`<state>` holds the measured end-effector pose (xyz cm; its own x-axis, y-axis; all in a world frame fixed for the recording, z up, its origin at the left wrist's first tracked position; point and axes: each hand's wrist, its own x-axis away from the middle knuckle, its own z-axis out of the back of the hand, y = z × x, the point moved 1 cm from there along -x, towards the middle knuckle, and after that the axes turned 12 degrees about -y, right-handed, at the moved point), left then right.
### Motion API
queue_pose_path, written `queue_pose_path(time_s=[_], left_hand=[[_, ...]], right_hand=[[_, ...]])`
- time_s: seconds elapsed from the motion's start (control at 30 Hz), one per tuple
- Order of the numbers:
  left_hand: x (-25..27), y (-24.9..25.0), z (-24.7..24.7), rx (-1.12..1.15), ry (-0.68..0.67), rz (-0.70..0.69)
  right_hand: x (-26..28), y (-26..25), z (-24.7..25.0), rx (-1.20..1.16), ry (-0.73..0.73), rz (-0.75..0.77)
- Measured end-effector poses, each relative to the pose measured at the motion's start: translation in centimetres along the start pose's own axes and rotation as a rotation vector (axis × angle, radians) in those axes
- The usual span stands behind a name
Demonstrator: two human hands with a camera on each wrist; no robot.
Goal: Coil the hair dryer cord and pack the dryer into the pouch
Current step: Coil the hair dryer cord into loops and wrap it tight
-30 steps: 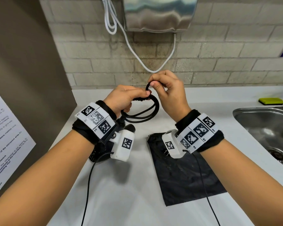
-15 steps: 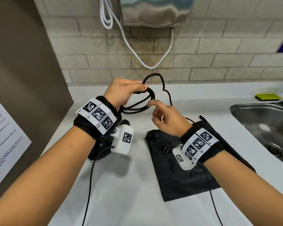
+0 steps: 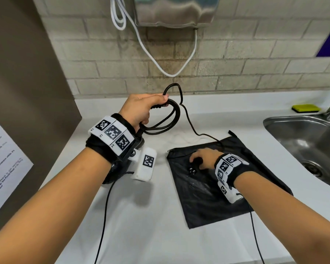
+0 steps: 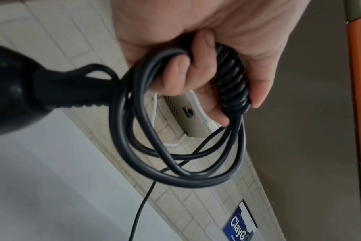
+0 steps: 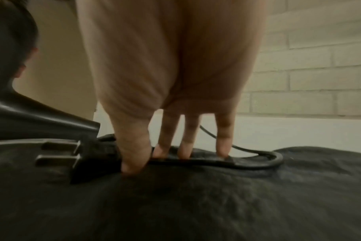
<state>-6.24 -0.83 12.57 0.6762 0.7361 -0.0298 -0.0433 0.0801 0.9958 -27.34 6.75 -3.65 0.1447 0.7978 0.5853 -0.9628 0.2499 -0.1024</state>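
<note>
1. The pouch (image 3: 217,187), a flat black fabric bag, lies on a white counter (image 3: 141,225); every place below is given relative to it.

2. Up and to the left of the pouch, the left hand (image 3: 141,109) is raised above the counter. Its fingers are curled tight around a bundle of black cord loops (image 3: 164,122), the coil made so far. The left wrist view shows several loops hanging from the fist and the dryer's strain-relief neck beside them.

3. The hair dryer (image 3: 112,172) rests on the counter just left of the pouch, mostly hidden under the left wrist.

4. A second ago both hands met at the coil. Since then the right hand (image 3: 204,159) has let go and dropped onto the pouch's upper part.

5. There its thumb and fingers pinch the body of the plug (image 5: 89,156), which lies flat on the fabric with two prongs pointing away from the hand.

6. A loose run of cord (image 3: 191,122) arcs from the coil down across the counter to the plug.

7. What this likely means: only this last stretch remains unwound. Lifting the plug back to the coil should finish the winding, after which the dryer can go into the pouch. The pouch's mouth looks flat and closed, so it will probably need opening first.
</note>
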Motion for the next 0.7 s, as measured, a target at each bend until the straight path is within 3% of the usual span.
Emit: queue_pose_path(time_s=[0.13,0.2,0.4,0.57,0.7], left_hand=[[-0.1,-0.1,0.2,0.060,0.030,0.002],[-0.2,-0.2,0.4,0.081,0.034,0.002],[-0.6,-0.2,1.6,0.242,0.048,0.032],[-1.2,0.5,1.9,0.332,0.114,0.012],[-1.4,1.0,1.6,0.361,0.120,-0.023]], right_hand=[[0.0,-0.7,0.4,0.089,-0.035,-0.076],[0.1,-0.6,0.8,-0.022,0.019,-0.039],[2.6,-1.9,4.5,-0.566,0.717,0.250],[5.1,-4.6,7.3,-0.672,1.017,0.586],[6.3,-6.5,9.0,-0.689,1.210,0.692]])
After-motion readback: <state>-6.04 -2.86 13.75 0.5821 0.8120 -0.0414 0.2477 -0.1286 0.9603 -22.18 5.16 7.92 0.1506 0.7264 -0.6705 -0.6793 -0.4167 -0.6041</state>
